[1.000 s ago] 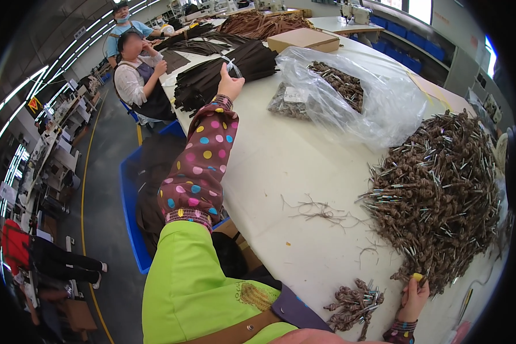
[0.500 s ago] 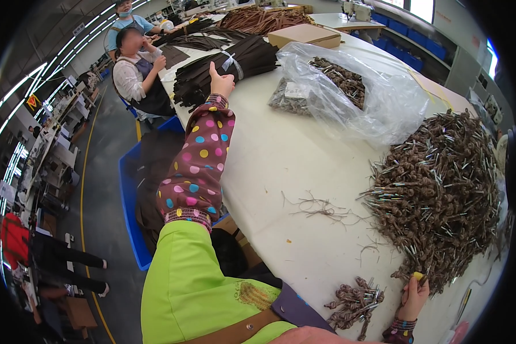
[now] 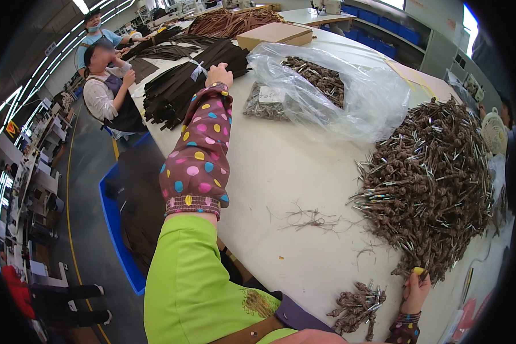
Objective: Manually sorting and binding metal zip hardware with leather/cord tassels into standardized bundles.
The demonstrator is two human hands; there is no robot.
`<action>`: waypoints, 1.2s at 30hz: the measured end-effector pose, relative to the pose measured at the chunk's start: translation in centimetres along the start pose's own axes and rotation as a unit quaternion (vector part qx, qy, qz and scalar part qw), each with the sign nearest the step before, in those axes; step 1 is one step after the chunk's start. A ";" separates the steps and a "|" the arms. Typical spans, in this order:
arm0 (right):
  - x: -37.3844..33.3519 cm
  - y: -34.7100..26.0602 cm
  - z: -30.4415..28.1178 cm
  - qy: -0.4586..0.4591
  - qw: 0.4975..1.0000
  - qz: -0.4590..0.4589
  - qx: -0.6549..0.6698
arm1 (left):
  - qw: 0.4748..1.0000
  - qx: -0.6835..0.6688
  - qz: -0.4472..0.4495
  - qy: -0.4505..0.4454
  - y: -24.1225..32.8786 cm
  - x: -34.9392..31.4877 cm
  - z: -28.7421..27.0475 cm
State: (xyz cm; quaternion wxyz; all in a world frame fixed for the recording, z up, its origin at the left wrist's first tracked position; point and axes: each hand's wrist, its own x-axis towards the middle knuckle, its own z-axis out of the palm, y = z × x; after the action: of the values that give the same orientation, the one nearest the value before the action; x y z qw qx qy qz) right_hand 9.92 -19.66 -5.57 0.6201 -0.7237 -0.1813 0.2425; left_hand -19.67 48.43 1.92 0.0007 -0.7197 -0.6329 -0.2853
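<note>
My left arm, in a polka-dot sleeve cover, stretches far across the table. My left hand [image 3: 219, 75] is at the right side of a tied bundle of dark brown strips [image 3: 180, 86], its fingers apart and nothing seen in them. At the lower right, my right hand [image 3: 415, 293] pinches at the near edge of a big heap of brown knotted cords with metal tips [image 3: 430, 189]. Something yellow [image 3: 418, 270] covers a fingertip there. Left of this hand lies a small pile of the same knotted cords [image 3: 358, 307].
A clear plastic bag [image 3: 367, 103] holding knotted cords and a cardboard box [image 3: 275, 35] lie farther back. Loose threads [image 3: 309, 219] are scattered mid-table. A blue bin [image 3: 117, 229] with dark material stands beside the left edge. Two people are at the far left side.
My view has turned a little, shifting the scene leftward. My left hand has gone from thumb raised to fingers reaching forward by the bundle. My right hand stays at the heap's edge.
</note>
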 end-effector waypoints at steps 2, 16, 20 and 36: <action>0.1 0.4 -0.1 0.010 1.000 0.001 0.005 | 0.999 0.042 0.010 0.032 -0.8 1.1 0.8; -0.5 1.5 -0.1 0.133 0.990 -0.019 -0.035 | 0.991 0.117 0.055 0.028 -3.6 6.4 4.4; 0.2 1.9 -0.2 0.121 0.992 -0.013 -0.027 | 0.939 -0.303 -0.009 0.161 -7.9 9.6 4.0; 0.5 3.0 -1.7 0.092 0.995 -0.036 -0.012 | 0.830 -0.528 -0.176 -0.022 -9.3 6.0 1.1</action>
State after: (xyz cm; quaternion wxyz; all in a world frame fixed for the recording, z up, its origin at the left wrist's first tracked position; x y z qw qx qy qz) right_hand 11.17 -21.23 -8.44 0.6340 -0.7430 -0.1529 0.1503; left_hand -27.47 56.15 0.08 -0.4441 -0.4929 -0.5014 -0.5553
